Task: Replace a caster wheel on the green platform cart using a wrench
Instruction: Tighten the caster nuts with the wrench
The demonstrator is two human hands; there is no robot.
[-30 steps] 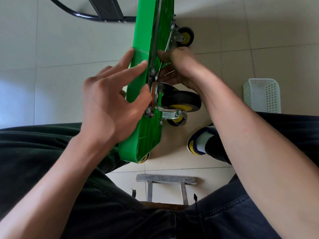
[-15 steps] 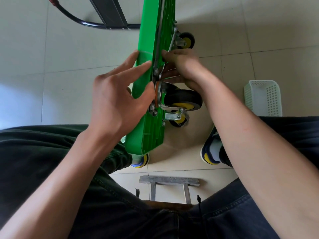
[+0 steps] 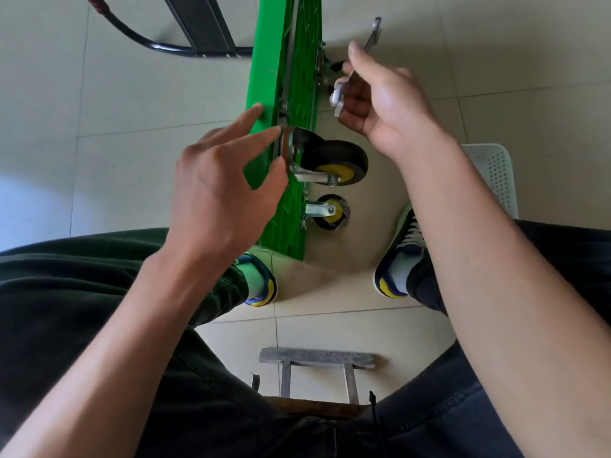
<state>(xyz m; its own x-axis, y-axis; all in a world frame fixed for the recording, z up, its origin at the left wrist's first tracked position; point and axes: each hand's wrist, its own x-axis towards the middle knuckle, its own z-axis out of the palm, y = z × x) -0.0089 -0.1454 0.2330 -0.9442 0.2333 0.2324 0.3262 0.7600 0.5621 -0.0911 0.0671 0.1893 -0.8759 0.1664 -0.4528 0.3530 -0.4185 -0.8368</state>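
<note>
The green platform cart (image 3: 268, 71) stands on its edge between my feet, underside facing right. A black caster wheel with a yellow hub (image 3: 334, 163) in a metal bracket sits against its upper edge. My left hand (image 3: 224, 180) has spread fingers; thumb and fingertips touch the cart edge and the caster's mounting plate. My right hand (image 3: 380, 97) is off to the right of the cart, shut on a silver wrench (image 3: 355, 66) that points up and away. A second caster (image 3: 330, 211) is bolted lower down, and a third is partly hidden behind the right hand.
The cart's black folded handle (image 3: 198, 31) lies on the tiled floor at the top. A white perforated basket (image 3: 496, 175) stands at the right. A grey metal stool (image 3: 317, 358) is under me, and my shoes flank the cart's lower end.
My right hand has left the cart's edge and lifted up to the right, now with the wrench in it. My left hand has loosened its hold, fingers slid lower toward the caster plate.
</note>
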